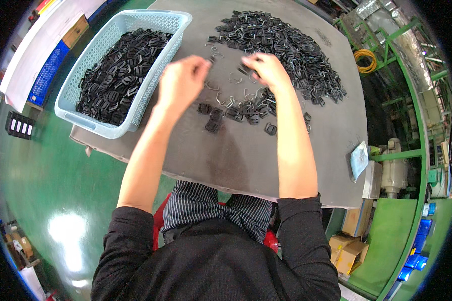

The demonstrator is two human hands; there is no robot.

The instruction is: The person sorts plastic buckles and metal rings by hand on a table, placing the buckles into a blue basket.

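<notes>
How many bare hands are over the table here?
2: the left hand, near the light blue basket; the right hand, by the big pile of black buckles.

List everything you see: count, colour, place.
Table: one, grey, centre
Basket: one, light blue, table's left side
Basket buckles: uncountable, black, inside basket
Large buckle pile: uncountable, black with silver metal, table's far right
Small buckle cluster: several, black, table middle
Wire hooks: several, silver, near small buckle cluster
Packet: one, pale blue, table's right edge
Hose coil: one, yellow, upper right
Frame: one, green, right
Crate: at least one, blue, upper left
Cartons: a few, brown, lower right
Seat: one, red, below person
Sleeves: two, black, bottom
Left grip: one, bare, right of basket
Right grip: one, bare, beside large buckle pile
</notes>
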